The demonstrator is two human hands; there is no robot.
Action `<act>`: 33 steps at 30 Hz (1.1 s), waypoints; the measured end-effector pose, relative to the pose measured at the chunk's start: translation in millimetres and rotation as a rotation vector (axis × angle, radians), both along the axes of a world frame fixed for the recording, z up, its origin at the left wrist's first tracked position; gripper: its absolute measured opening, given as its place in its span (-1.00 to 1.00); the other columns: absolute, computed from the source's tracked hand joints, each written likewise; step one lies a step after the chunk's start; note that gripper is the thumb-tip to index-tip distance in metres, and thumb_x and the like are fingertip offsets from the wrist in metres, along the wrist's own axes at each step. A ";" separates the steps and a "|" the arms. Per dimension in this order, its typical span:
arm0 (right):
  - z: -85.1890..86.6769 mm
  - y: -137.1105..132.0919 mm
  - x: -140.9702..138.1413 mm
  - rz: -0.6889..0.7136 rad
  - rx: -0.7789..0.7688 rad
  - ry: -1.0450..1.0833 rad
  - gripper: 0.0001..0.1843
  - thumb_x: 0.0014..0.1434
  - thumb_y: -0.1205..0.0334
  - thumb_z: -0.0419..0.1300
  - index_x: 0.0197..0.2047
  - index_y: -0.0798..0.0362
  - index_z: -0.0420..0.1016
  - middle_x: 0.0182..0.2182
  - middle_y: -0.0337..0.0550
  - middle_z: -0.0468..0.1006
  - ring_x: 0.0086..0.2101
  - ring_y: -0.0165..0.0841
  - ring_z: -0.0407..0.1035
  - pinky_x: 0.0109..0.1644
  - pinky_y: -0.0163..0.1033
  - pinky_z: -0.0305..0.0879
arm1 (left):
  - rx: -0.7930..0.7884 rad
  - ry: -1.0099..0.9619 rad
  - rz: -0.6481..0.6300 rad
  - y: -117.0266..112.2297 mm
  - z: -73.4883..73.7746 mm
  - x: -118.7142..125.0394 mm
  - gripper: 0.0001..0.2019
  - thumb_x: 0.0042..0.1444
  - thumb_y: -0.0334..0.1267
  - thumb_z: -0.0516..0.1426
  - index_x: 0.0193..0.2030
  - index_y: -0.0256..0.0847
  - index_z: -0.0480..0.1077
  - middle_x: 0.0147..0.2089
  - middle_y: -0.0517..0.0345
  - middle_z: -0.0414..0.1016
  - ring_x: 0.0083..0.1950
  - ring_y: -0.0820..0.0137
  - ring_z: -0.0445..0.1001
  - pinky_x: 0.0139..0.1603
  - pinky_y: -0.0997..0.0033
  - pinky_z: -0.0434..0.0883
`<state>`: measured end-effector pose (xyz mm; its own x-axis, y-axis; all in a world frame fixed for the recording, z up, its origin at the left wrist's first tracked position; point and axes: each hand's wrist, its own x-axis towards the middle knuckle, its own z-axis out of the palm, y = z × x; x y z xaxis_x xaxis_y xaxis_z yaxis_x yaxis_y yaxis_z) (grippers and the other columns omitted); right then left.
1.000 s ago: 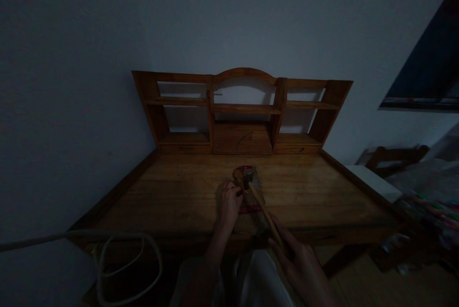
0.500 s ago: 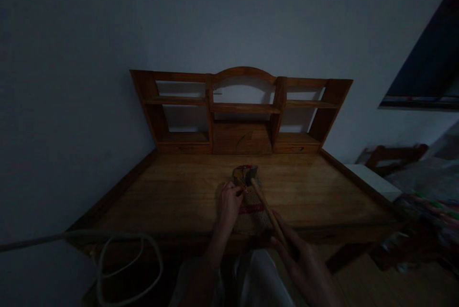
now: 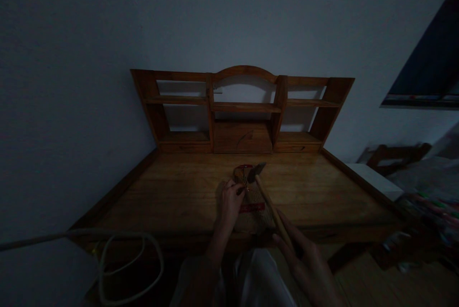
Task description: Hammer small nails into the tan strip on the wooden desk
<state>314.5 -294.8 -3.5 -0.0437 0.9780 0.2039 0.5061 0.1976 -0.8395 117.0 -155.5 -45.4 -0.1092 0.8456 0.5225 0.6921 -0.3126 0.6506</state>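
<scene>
My right hand (image 3: 301, 254) is wrapped round the wooden handle of a hammer (image 3: 269, 206). Its dark head tilts up to the right, over a brown woven cloth (image 3: 255, 194) with red bands that lies on the wooden desk (image 3: 179, 187). My left hand (image 3: 231, 197) rests at the cloth's left side, fingers pinched together. Something small and shiny shows at those fingertips, too dark and tiny to name. Beyond the fingertips, a brownish item (image 3: 239, 173) lies at the far end of the cloth, its kind unclear.
A wooden shelf unit (image 3: 244, 107) stands along the back of the desk against the wall. At lower left a pale cable (image 3: 159, 259) loops near the desk edge. To the right are a white surface (image 3: 373, 180) and a wooden chair (image 3: 398, 156). The room is dim.
The hammer head has moved up and to the right, away from the left fingertips. My left hand has stayed almost in place, still pinching.
</scene>
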 end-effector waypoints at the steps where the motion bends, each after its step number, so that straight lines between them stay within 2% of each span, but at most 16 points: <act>1: 2.9 1.7 1.3 -0.014 0.003 0.039 -0.44 0.22 0.02 0.12 0.27 -0.05 0.28 0.15 -0.05 0.41 0.15 -0.13 0.27 0.22 0.06 0.18 | 0.018 -0.019 0.005 -0.3 0.5 0.4 -0.91 0.08 -0.36 0.19 -0.29 -0.16 0.54 -0.32 0.15 0.35 -0.28 0.42 0.35 -0.24 0.44 0.32; 4: 10.1 12.6 7.5 -0.036 0.001 0.161 -0.43 0.22 0.02 0.14 0.27 -0.02 0.28 0.18 -0.06 0.37 0.17 -0.13 0.24 0.24 0.06 0.15 | 0.067 -0.065 0.004 -1.0 1.3 1.5 -0.76 0.08 -0.31 0.21 -0.08 -0.10 0.50 -0.21 0.14 0.34 -0.19 0.39 0.37 -0.15 0.43 0.37; 7: 9.6 30.8 15.7 -0.048 -0.031 0.245 -0.39 0.21 0.00 0.14 0.28 0.02 0.25 0.15 -0.06 0.42 0.11 -0.13 0.32 0.16 0.01 0.28 | 0.098 -0.072 -0.062 -0.3 -0.1 3.0 -0.60 0.08 -0.34 0.21 0.08 -0.03 0.42 -0.14 0.13 0.31 -0.08 0.38 0.36 -0.04 0.40 0.38; 11: -3.3 55.6 24.3 -0.056 -0.032 0.275 -0.34 0.19 -0.02 0.16 0.28 0.11 0.25 -0.02 -0.01 0.56 -0.07 -0.15 0.46 -0.02 -0.07 0.41 | 0.110 -0.043 -0.131 2.7 -4.3 5.0 -0.60 0.08 -0.43 0.17 0.06 0.00 0.44 -0.13 0.13 0.27 -0.08 0.40 0.35 -0.03 0.39 0.40; 14: -14.5 67.2 27.3 -0.048 0.009 0.280 -0.34 0.17 -0.05 0.16 0.25 0.12 0.30 -0.14 -0.03 0.60 -0.13 -0.17 0.48 -0.10 -0.10 0.43 | 0.109 -0.037 -0.131 4.1 -5.6 5.5 -0.60 0.08 -0.46 0.16 0.04 -0.02 0.46 -0.14 0.13 0.27 -0.09 0.41 0.35 -0.06 0.39 0.42; 16: -19.9 70.9 28.6 -0.058 0.008 0.275 -0.32 0.15 -0.07 0.16 0.25 0.14 0.31 -0.30 -0.07 0.62 -0.25 -0.21 0.49 -0.25 -0.18 0.44 | 0.103 -0.042 -0.123 4.1 -4.9 5.5 -0.59 0.07 -0.48 0.16 0.05 -0.03 0.46 -0.13 0.12 0.27 -0.09 0.41 0.35 -0.06 0.38 0.42; 18: -23.1 72.4 29.8 -0.060 -0.036 0.271 -0.28 0.16 -0.08 0.16 0.28 0.16 0.26 -0.52 -0.18 0.54 -0.47 -0.31 0.43 -0.48 -0.30 0.34 | 0.089 -0.040 -0.119 3.7 -4.0 5.2 -0.57 0.06 -0.50 0.16 0.05 -0.03 0.46 -0.13 0.12 0.28 -0.08 0.41 0.35 -0.06 0.39 0.42; 20: -24.5 73.0 30.8 -0.047 -0.072 0.280 -0.25 0.18 -0.08 0.15 0.31 0.18 0.20 -0.62 -0.28 0.44 -0.61 -0.40 0.31 -0.59 -0.36 0.20 | 0.073 -0.034 -0.118 3.7 -3.9 4.9 -0.56 0.06 -0.52 0.14 0.06 -0.03 0.45 -0.13 0.13 0.28 -0.09 0.41 0.35 -0.06 0.41 0.41; 23: -24.5 74.2 32.2 -0.020 -0.112 0.300 -0.26 0.19 -0.06 0.13 0.34 0.14 0.14 -0.59 -0.29 0.44 -0.61 -0.45 0.26 -0.58 -0.39 0.15 | 0.057 -0.020 -0.115 3.9 -4.7 4.3 -0.55 0.07 -0.52 0.13 0.07 -0.04 0.45 -0.14 0.13 0.29 -0.09 0.42 0.35 -0.05 0.43 0.39; 29: -21.1 77.3 32.7 -0.012 -0.127 0.301 -0.25 0.16 -0.08 0.15 0.31 0.15 0.20 -0.46 -0.17 0.52 -0.56 -0.43 0.30 -0.56 -0.38 0.18 | 0.053 0.042 -0.063 2.0 -0.1 4.3 -0.59 0.05 -0.49 0.18 0.02 -0.02 0.49 -0.21 0.14 0.30 -0.11 0.37 0.32 -0.05 0.38 0.38; 33: -18.3 77.1 31.1 -0.018 -0.163 0.298 -0.23 0.15 -0.12 0.14 0.31 0.16 0.21 -0.61 -0.27 0.43 -0.68 -0.49 0.14 -0.65 -0.40 0.04 | 0.069 0.062 -0.053 0.9 0.8 4.2 -0.60 0.06 -0.43 0.20 0.05 -0.01 0.47 -0.19 0.13 0.30 -0.09 0.36 0.33 -0.03 0.35 0.38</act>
<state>345.6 -217.7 -21.8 0.0117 0.9989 0.0462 0.2357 0.0421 -0.9709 121.1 -154.6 -44.7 -0.0308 0.8113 0.5839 0.7113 -0.3926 0.5830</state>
